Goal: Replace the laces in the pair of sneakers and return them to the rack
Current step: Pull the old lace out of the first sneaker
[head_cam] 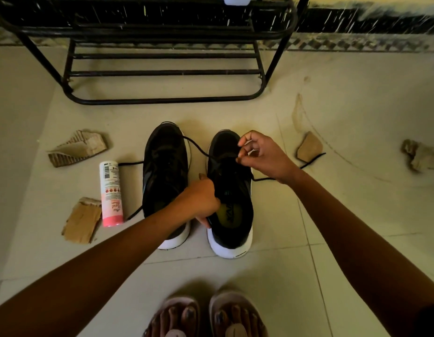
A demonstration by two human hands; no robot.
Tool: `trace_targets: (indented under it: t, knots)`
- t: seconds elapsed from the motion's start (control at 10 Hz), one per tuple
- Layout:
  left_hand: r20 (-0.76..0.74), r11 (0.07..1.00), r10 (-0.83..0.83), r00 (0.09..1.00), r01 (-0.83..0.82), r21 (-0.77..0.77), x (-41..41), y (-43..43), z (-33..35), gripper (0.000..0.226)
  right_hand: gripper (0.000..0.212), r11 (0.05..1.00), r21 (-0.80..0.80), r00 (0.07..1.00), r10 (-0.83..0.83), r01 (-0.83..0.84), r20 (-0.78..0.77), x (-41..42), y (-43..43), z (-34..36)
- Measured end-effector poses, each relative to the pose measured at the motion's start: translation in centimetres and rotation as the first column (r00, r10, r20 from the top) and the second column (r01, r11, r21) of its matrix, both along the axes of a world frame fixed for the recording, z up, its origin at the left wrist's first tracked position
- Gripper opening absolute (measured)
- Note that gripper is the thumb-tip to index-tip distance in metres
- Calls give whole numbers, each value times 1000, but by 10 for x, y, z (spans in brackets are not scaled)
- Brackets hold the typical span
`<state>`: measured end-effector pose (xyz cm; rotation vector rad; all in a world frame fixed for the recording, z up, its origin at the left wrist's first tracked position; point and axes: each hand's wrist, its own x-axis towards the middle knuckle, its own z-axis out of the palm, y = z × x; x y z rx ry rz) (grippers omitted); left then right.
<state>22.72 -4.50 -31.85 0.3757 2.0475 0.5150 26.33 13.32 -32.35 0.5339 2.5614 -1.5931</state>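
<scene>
Pale tiled floor point(332, 239) fills most of the shot. The black metal rack point(162, 100) stands at 12 o'clock against the wall, and its lower rungs have no shoes on them. The pair isn't on the rack; it's on the floor dead centre, toes pointing to 12, both shoes black with white soles. The left sneaker point(165, 166) and the right sneaker point(235, 190) sit side by side, close together at the heels. At 6 o'clock you can see the person's feet in pink sandals point(177, 317). The left hand point(201, 200) comes in from 7 o'clock and has its fingers curled over the inner edge of the right sneaker's opening, gripping it. The right hand point(264, 156) comes in from 4 o'clock and hovers over that shoe's eyelet area, pinching a black lace point(204, 152) with thumb and fingertips, the other fingers loosely curled. That lace arcs over towards the left sneaker's toe. Another strand point(313, 160) trails out to 3 o'clock. At 9 o'clock of the shoes a white-and-pink bottle point(111, 193) lies on its side. Torn cardboard scraps are scattered around: two near the bottle point(77, 147) point(82, 220), and two more out at 3 o'clock point(309, 147) point(417, 155).
</scene>
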Motion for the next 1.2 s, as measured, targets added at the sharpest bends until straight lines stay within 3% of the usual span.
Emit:
trace_targets:
  t: [0.1, 0.2, 0.3, 0.4, 0.5, 0.6, 0.7, 0.8, 0.9, 1.0, 1.1, 1.2]
  knots:
    - [-61, 1000, -22, 998, 21, -11, 3, 2, 3, 43, 30, 924, 343, 985, 160, -172, 63, -2, 7, 6]
    - [-55, 999, -33, 998, 32, -25, 3, 3, 5, 37, 19, 693, 721, 999, 38, -20, -8, 0, 12, 5]
    - [-38, 1000, -11, 999, 10, -19, 3, 3, 5, 35, 12, 887, 361, 957, -258, 288, -129, 5, 7, -5]
    - [-10, 1000, 28, 1000, -28, -14, 1, 4, 5, 36, 9, 731, -456, 855, -492, 508, 165, 5, -5, -5]
    - [61, 998, 49, 997, -47, -31, -2, 4, 6, 39, 18, 659, -486, 813, -530, 573, 240, 5, -3, -9]
    - [87, 998, 56, 995, -52, -44, -3, 3, 6, 48, 31, 844, -98, 848, -530, 526, -7, 8, 13, -6]
    - [21, 998, 57, 998, -57, -4, -2, 5, 7, 45, 19, 725, 639, 966, -210, 258, -151, 16, 35, -5]
    - [-2, 999, 41, 999, -41, -3, -1, 6, 5, 56, 8, 621, 666, 910, -286, 414, -299, 21, 46, -8]
    - [7, 998, 57, 998, -57, 6, -1, 5, 4, 56, 19, 842, 14, 842, -539, 540, -33, 13, 35, 2]
    - [20, 998, 60, 998, -61, 17, -1, 5, 5, 50, 37, 614, -456, 759, -590, 644, 277, 12, 23, 1]
    - [33, 996, 80, 996, -81, 27, -2, 4, 6, 45, 45, 722, -221, 746, -664, 656, 45, 9, 23, 0]
    - [37, 995, 94, 995, -95, 20, -1, 2, 5, 42, 46, 802, 269, 845, -492, 533, -209, 17, 41, 10]
